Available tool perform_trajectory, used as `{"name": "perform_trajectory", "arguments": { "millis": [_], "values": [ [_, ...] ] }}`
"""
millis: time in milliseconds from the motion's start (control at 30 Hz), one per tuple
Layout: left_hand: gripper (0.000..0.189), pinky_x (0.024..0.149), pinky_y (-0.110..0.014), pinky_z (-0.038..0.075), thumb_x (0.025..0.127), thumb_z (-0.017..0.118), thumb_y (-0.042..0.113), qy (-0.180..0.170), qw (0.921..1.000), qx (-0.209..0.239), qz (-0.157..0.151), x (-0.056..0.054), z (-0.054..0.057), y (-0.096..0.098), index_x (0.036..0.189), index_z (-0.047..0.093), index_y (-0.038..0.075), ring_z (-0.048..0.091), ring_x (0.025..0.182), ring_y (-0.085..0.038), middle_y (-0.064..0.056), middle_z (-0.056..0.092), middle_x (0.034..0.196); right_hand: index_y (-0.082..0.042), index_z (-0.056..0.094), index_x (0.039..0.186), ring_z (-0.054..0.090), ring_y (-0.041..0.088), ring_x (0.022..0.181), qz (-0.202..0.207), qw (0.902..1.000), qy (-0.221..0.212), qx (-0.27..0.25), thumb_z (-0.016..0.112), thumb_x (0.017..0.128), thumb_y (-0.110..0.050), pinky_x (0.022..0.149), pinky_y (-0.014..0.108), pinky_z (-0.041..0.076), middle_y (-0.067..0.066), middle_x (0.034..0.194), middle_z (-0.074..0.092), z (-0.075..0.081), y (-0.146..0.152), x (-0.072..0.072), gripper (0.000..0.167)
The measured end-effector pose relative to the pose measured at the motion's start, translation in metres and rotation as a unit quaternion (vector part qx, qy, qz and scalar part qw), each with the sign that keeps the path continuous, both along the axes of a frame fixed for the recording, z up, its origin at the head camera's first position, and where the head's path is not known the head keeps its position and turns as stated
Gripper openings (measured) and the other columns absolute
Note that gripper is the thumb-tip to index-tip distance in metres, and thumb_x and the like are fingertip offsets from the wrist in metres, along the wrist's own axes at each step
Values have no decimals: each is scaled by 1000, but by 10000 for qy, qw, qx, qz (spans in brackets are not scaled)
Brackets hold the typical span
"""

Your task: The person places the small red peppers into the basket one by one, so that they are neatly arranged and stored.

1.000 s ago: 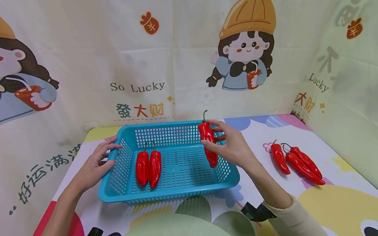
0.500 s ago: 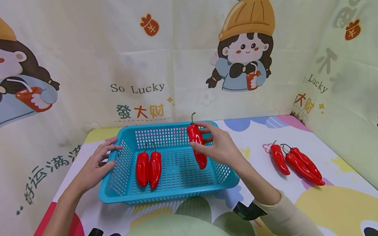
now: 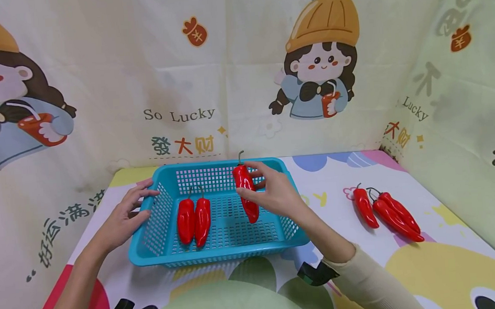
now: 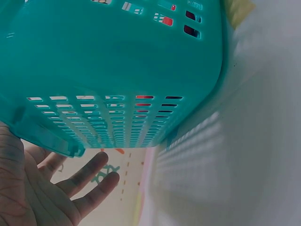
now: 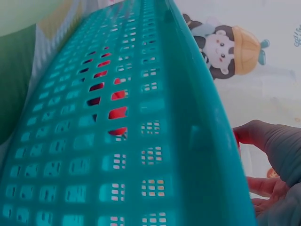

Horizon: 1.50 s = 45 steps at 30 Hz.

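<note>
Right hand [image 3: 271, 188] pinching a long glossy red pepper with a curved green stem [image 3: 249, 209] above a rectangular blue plastic basket with slotted walls [image 3: 220, 255]

On my head feed, the right hand's thumb and fingers close in on the pepper, leaving a narrow grip. The pepper hangs stem up, slightly tilted, its stem rising past the basket's far rim. I can't tell whether its lower tip touches the basket floor, and its right edge is partly covered by the fingers. The right wrist feed helps me little: the slotted wall blocks most of the hand, leaving only a sliver of red beside the thumb and red patches through the slots.

The left hand [image 3: 126, 216] is at the basket's left end, fingers extended over the rim; its wrist feed shows them spread, with part of the hand cut off by the frame edge.

Inside the basket, two red peppers [image 3: 186, 221] lie side by side, left of the held one. To the right, three more red peppers [image 3: 365, 208] rest on the printed tabletop [image 3: 336, 186], two of them overlapping. On the pale backdrop [image 3: 242, 78], I see the left-hand cartoon figure [image 3: 2, 128] only in part.
</note>
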<state>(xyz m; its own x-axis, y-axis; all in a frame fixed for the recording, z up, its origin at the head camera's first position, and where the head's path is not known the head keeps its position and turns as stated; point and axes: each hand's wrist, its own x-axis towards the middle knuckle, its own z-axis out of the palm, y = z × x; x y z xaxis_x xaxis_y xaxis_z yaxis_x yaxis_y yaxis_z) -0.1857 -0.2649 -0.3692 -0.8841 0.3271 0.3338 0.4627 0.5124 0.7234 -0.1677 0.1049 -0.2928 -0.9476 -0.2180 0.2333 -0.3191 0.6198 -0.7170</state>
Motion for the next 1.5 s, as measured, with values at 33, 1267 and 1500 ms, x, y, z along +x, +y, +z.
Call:
{"name": "perform_trajectory", "arguments": {
  "millis": [33, 1267, 1500],
  "values": [
    [55, 87, -68, 54, 90, 66, 3, 4, 10000, 0, -2, 0, 0, 0, 143, 51, 2, 47, 127, -55, -22, 24, 164, -15, 47, 152, 68, 31, 110, 22, 10000, -21, 6, 85, 83, -25, 75, 40, 64, 13, 137, 62, 0, -1, 0, 79],
    [55, 87, -67, 55, 91, 66, 4, -66, 10000, -23, -53, -1, 0, 0, 143, 51, 4, 45, 128, -56, -20, 24, 165, -9, 43, 149, 64, 30, 108, 117, 9691, -2232, -1042, 76, 92, -25, 86, 50, 61, 18, 134, 57, -33, -42, -26, 68],
    [55, 85, -64, 57, 90, 67, 4, -19, 10000, -48, -42, -1, 0, -2, 143, 51, 5, 46, 127, -55, -20, 24, 165, -5, 41, 149, 65, 32, 107, -32, 9538, -2696, -1325, 75, 94, -26, 91, 51, 59, 20, 134, 56, -40, -47, -28, 67]
  ]
}}
